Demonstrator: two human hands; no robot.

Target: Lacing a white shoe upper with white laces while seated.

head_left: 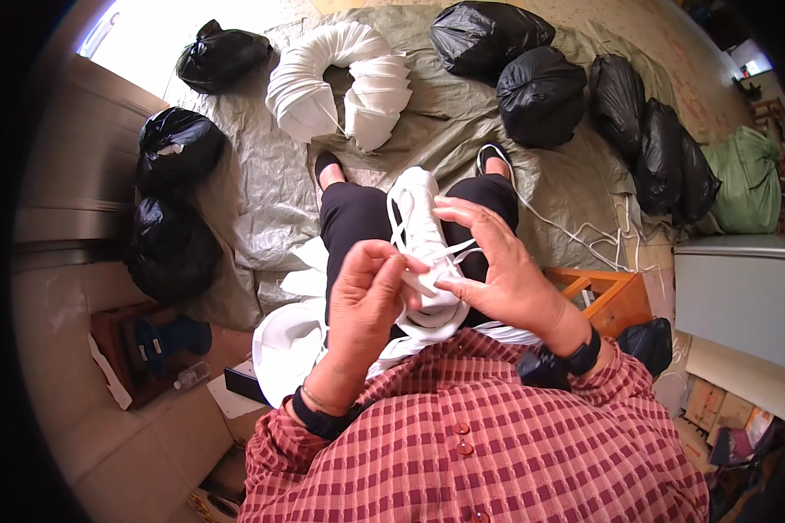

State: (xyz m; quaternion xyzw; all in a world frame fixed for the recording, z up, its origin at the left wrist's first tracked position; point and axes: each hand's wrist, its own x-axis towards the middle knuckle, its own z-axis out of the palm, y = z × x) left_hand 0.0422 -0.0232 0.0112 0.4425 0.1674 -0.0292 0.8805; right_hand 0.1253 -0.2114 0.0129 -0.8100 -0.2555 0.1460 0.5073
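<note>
A white lace-up shoe or shoe upper point(425, 228) lies between my thighs, its narrow end pointing away from me. A loose white shoelace point(396, 213) loops over its far left side. My left hand point(366, 292) is closed in a pinch at the near left of the shoe, on what looks like the lace; its fingertips partly hide it. On the other side, my right hand point(506, 275) has thumb and fingers spread apart, with the thumb by the shoe's opening. More white pieces point(292, 344) lie beside my left thigh.
A curved stack of white nested pieces point(340, 44) rests on the grey-green sheet point(275, 192) ahead. Black bags point(541, 96) stand around it. White laces point(584, 235) trail on the right, near a wooden stool point(615, 301). A green sack point(746, 183) is farther right.
</note>
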